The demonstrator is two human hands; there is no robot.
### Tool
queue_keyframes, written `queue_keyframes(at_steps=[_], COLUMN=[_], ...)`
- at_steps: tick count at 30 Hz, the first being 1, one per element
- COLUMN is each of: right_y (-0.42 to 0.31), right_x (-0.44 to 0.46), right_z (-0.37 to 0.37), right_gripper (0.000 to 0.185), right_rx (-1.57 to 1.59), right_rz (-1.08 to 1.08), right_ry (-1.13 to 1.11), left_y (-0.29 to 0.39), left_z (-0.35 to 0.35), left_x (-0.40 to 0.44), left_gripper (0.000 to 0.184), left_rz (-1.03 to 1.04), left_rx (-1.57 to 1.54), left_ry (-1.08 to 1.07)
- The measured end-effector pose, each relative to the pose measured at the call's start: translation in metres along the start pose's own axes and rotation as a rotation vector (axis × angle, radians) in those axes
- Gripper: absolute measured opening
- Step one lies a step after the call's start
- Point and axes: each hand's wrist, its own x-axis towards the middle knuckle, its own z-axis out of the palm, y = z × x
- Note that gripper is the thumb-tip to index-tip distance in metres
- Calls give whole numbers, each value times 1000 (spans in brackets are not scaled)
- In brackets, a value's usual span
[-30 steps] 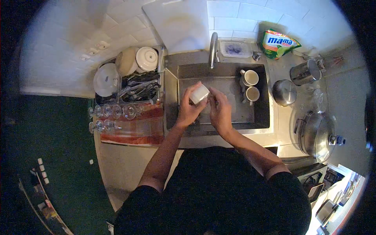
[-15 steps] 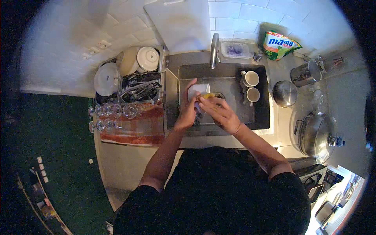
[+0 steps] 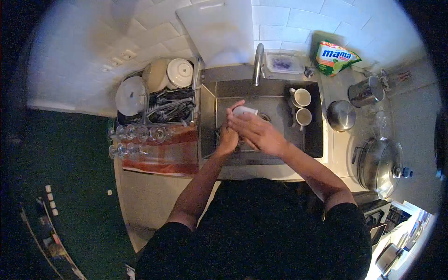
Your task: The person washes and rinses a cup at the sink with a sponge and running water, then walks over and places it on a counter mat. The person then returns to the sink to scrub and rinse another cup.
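Observation:
Over the left half of the sink (image 3: 280, 151), my left hand (image 3: 227, 136) is closed around a white cup (image 3: 244, 111), which is tilted and shows mainly at its top edge. My right hand (image 3: 259, 133) lies across the cup's near side with its fingers together. The yellow sponge seen in that hand a moment ago is hidden behind it now. Two light mugs stand in the right part of the sink, a rear mug (image 3: 302, 98) and a front mug (image 3: 303, 116).
A faucet (image 3: 258, 65) rises behind the sink. Left are a dish rack (image 3: 197, 93) with plates and cutlery, and several upturned glasses (image 3: 158, 134) on a striped cloth (image 3: 172, 156). Right stand a steel bowl (image 3: 340, 115), a lidded pot (image 3: 385, 163) and a detergent pouch (image 3: 337, 58).
My right hand has swung flatter across the cup, covering the sponge. The cup has tipped, showing less of its side. The whole view has shifted slightly downward.

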Motion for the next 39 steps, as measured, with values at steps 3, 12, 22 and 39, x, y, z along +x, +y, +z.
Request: queue_keyframes(at_steps=[3,12,22,39], right_y=[-3,-1,35,-14], right_x=[3,14,23,16], right_z=[4,8,5,34], right_gripper=[62,62,46,32], right_rx=[27,-43,1029,335], right_rz=[162,163,843,666], right_ry=[45,52,-180,325], left_y=[-2,1,12,60], left_z=[-11,-14,-9,11], left_x=[-4,-6,-11,-16], left_gripper=[61,68,70,67], left_rz=[-155,-296,-426,-680], left_rx=[106,363,76,-407], left_ry=[40,10,137,94])
